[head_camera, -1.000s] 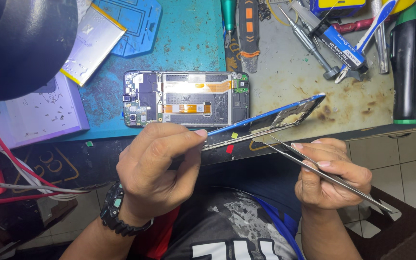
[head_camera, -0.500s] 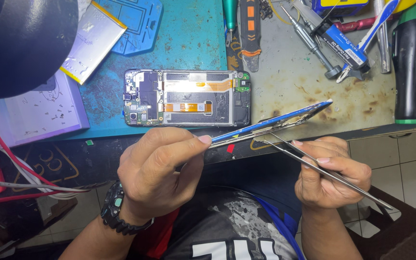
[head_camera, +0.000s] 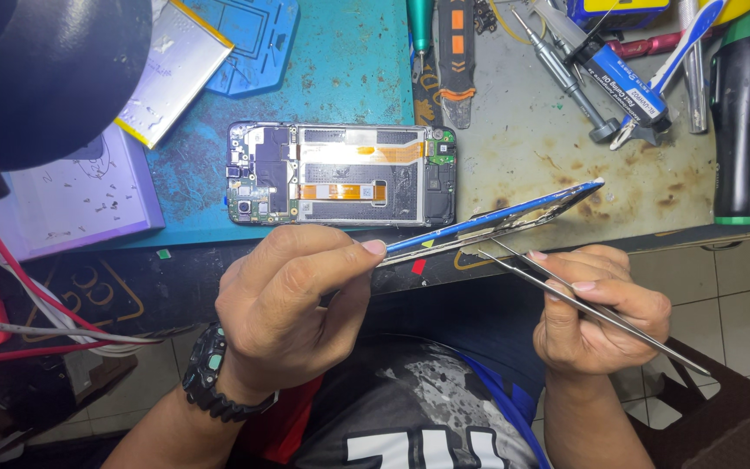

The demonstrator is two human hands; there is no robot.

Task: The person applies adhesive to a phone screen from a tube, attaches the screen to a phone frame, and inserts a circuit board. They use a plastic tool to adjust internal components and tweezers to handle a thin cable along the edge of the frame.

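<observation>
My left hand (head_camera: 292, 300) pinches one end of a thin blue phone frame piece (head_camera: 501, 217), held edge-on just in front of the bench edge. My right hand (head_camera: 596, 313) grips long metal tweezers (head_camera: 583, 300), whose tips point up-left and sit just under the middle of that blue piece. Beyond both hands, an opened phone body (head_camera: 340, 174) lies flat on the blue mat (head_camera: 349, 69) with its circuit board and orange flex cables showing.
A flat battery (head_camera: 171, 69) lies at the mat's upper left beside a purple screw tray (head_camera: 80, 195). Screwdrivers (head_camera: 566, 74), a dark bottle (head_camera: 740, 113) and other tools crowd the worn bench at right. Red and white cables (head_camera: 19, 313) run at left. Tiled floor lies below.
The blue frame piece has tilted and shifted slightly in my left hand, and the tweezers' tips have crept closer under it. The opened phone stays put.
</observation>
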